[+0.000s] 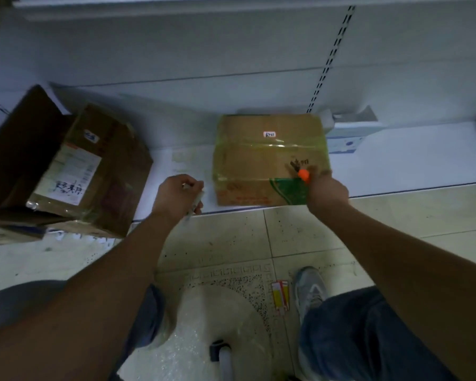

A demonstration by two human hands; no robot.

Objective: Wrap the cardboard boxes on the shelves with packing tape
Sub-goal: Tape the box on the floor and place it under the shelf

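Cardboard box lies widthwise ahead-right; my right hand (gripping an orange-handled tool) touches it, left hand curled beside, contents unclear.

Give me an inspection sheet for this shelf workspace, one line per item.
Surface: white bottom shelf, boxes resting on it.
Job's things: brown cardboard box with greenish tape bands, upright; orange-handled tool at its front right corner.
Clutter: larger brown cardboard box with white label, tilted, left; small white-blue carton, right.
Grippers: right hand grips the tool; left hand pinches a thin pale strip, unclear.
Cables: nothing seen.
Surroundings: beige tiled floor, grey shoe, white bubble-wrap roll.
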